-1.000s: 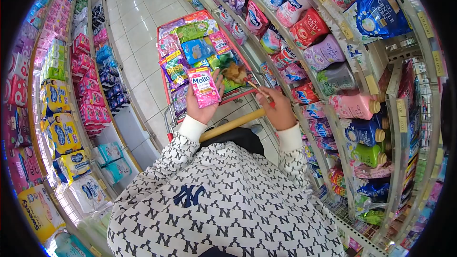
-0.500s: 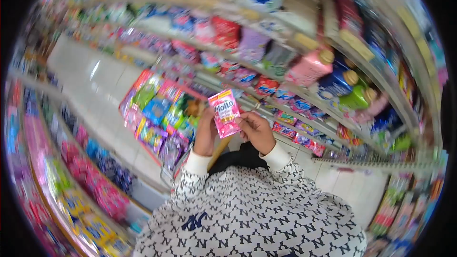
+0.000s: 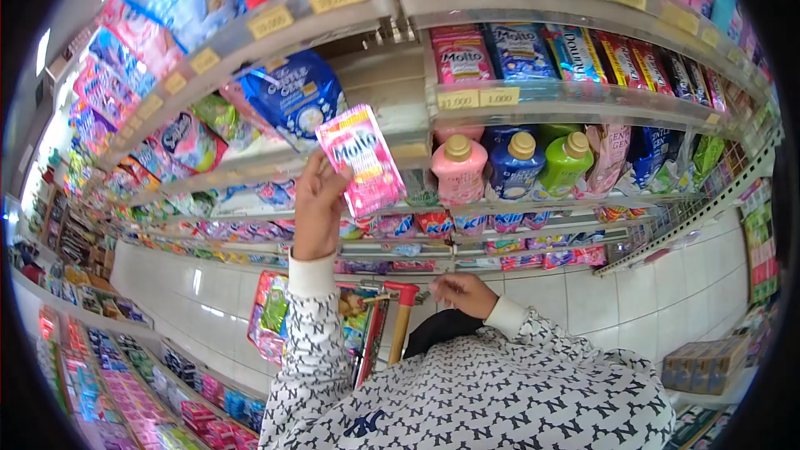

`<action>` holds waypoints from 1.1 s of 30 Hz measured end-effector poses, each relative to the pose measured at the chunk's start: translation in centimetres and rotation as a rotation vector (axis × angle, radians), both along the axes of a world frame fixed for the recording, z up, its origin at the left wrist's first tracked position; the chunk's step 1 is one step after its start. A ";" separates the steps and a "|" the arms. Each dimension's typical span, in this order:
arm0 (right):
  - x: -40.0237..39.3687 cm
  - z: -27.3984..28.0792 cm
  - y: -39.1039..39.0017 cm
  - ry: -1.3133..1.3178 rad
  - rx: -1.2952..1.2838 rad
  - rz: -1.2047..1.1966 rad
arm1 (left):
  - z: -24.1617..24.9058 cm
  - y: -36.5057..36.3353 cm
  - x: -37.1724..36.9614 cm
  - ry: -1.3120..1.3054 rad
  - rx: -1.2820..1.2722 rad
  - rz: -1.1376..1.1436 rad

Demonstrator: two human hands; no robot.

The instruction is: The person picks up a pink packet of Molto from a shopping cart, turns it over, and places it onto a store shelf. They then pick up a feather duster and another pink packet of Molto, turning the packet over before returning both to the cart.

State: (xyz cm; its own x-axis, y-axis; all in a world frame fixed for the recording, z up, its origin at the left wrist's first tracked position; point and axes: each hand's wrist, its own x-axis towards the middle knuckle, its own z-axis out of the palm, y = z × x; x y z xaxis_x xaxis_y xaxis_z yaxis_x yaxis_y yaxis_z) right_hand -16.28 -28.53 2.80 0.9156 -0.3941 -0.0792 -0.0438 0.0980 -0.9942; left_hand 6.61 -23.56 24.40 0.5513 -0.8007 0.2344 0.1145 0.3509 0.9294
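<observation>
Gripping a pink Molto sachet (image 3: 362, 158) by its lower left edge, the left hand (image 3: 320, 200) is raised to the store shelf (image 3: 467, 98), fingers closed on the packet. The sachet stands tilted, its long axis running up-left to down-right, just in front of a blue refill pouch (image 3: 293, 96) and left of the pink bottle (image 3: 458, 168). Low near the cart handle (image 3: 401, 317), the right hand (image 3: 463, 293) holds nothing visible, fingers loosely curled, well apart from the sachet.
</observation>
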 end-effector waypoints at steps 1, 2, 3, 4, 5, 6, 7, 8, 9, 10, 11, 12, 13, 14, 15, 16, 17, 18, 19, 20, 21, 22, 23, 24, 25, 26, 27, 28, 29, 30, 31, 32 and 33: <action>-0.1 -0.5 -0.2 -0.028 -0.036 0.036 | 1.4 -1.9 0.2 0.024 -0.034 -0.018; -0.4 -0.6 -0.4 -0.013 -0.016 0.058 | 2.5 -3.8 0.4 0.050 -0.069 -0.037; -0.5 0.3 0.0 0.025 -0.024 0.107 | 4.1 -4.7 0.7 0.034 -0.091 -0.065; -0.6 0.4 -0.7 0.069 -0.023 0.154 | 4.7 -6.9 1.2 0.025 -0.103 -0.095; -0.8 0.5 -1.2 0.114 -0.023 0.203 | 5.3 -8.7 1.4 0.018 -0.116 -0.124; -1.0 1.1 -2.2 0.158 -0.042 0.251 | 6.1 -10.5 1.7 -0.015 -0.103 -0.117; -1.2 0.7 -2.8 0.109 -0.079 0.236 | 6.7 -12.2 1.9 -0.046 -0.092 -0.109; -1.4 0.1 -3.4 0.060 -0.116 0.222 | 7.0 -13.6 1.9 -0.076 -0.082 -0.101; -1.6 -0.3 -4.0 0.012 -0.154 0.207 | 7.1 -14.7 2.0 -0.100 -0.041 -0.108; -1.9 0.2 -3.9 0.040 -0.180 0.227 | 7.7 -14.7 2.1 -0.126 -0.005 -0.109; -2.2 -0.1 -4.8 0.071 -0.204 0.243 | 7.4 -15.7 2.1 -0.151 0.032 -0.116; -2.4 -0.4 -5.6 0.101 -0.230 0.260 | 7.5 -16.1 1.1 -0.219 0.068 -0.102; -2.7 -0.8 -6.2 0.112 -0.216 0.258 | 7.5 -16.5 0.4 -0.274 0.063 -0.116; -3.0 -1.4 -6.6 0.123 -0.201 0.257 | 7.4 -16.8 -0.2 -0.328 0.059 -0.129; -3.1 -1.3 -7.0 0.134 -0.185 0.257 | 7.3 -17.0 -0.7 -0.381 0.056 -0.140; -3.2 -1.1 -7.3 0.162 -0.196 0.273 | 7.3 -17.1 -1.3 -0.403 0.056 -0.141; -3.5 0.0 -7.1 0.189 -0.207 0.298 | 8.2 -16.3 -1.2 -0.452 0.122 -0.151; -3.6 0.1 -7.4 0.219 -0.219 0.318 | 8.3 -16.3 -0.9 -0.498 0.186 -0.166; -3.6 -0.3 -7.5 0.214 -0.221 0.333 | 8.3 -16.1 -0.7 -0.543 0.250 -0.179; -3.5 -0.8 -7.6 0.209 -0.226 0.346 | 8.3 -16.1 -0.7 -0.609 0.296 -0.129; -3.4 -0.9 -8.0 0.202 -0.234 0.353 | 8.3 -16.1 -0.8 -0.679 0.338 -0.083; -3.2 -1.0 -8.4 0.205 -0.237 0.362 | 8.3 -16.2 -0.8 -0.749 0.381 -0.041; -3.3 -1.0 -8.6 0.212 -0.235 0.373 | 8.0 -16.6 -0.6 -0.737 0.347 -0.060; -3.6 -0.4 -7.8 0.221 -0.228 0.397 | 8.4 -16.0 -0.5 -0.717 0.323 -0.069; -3.7 -0.8 -7.9 0.211 -0.224 0.391 | 8.1 -16.1 -0.4 -0.701 0.288 -0.084; -3.7 -1.4 -8.1 0.203 -0.221 0.387 | 7.8 -16.1 -0.6 -0.721 0.289 -0.058; -3.7 -1.4 -8.4 0.195 -0.220 0.383 | 8.0 -16.3 -1.3 -0.741 0.289 -0.031; -3.8 -1.4 -8.6 0.210 -0.221 0.391 | 8.0 -16.4 -1.7 -0.761 0.290 -0.005; -3.9 -1.3 -9.0 0.224 -0.221 0.398 | 7.9 -16.5 -1.6 -0.821 0.283 0.010; -4.0 -1.1 -9.2 0.239 -0.219 0.404 | 7.7 -16.8 -1.4 -0.881 0.279 0.025; -4.2 -0.7 -8.8 0.232 -0.218 0.400 | 8.0 -16.4 -1.2 -0.938 0.285 0.045; -4.4 -0.9 -8.8 0.223 -0.223 0.383 | 7.8 -16.5 -1.1 -0.912 0.303 0.034; -4.5 -1.1 -8.9 0.215 -0.228 0.365 | 7.6 -16.7 -1.0 -0.885 0.322 0.023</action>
State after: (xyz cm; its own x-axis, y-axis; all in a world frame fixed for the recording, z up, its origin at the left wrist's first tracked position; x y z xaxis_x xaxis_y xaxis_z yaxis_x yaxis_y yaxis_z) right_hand -20.79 -37.46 1.66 0.9697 -0.0793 -0.2310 -0.2419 -0.1820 -0.9531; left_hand 5.63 -40.23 32.03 0.2951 -0.8910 0.3449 -0.6833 0.0555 0.7280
